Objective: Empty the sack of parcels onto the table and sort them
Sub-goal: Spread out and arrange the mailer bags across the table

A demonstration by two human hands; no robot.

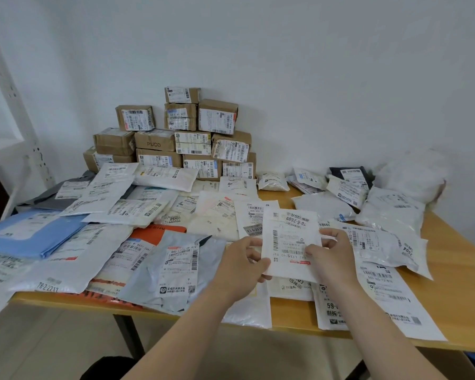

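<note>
Two hands, the left hand point(243, 266) and right hand point(332, 255), are curled around a white labelled mailer point(291, 242), held above flat parcels spread across the wooden table point(455, 283).

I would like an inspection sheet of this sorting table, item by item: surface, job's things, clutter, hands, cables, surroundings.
Surface: wooden table, mostly covered by parcels.
Job's things: white parcel held just above the table; cardboard boxes stacked at the back; flat mailers spread over the table, a blue mailer at the left.
Clutter: nothing seen.
Hands: left hand and right hand both pinch the white parcel at its sides.
Cables: nothing seen.
Surroundings: white wall behind; white shelf frame at the left.
</note>
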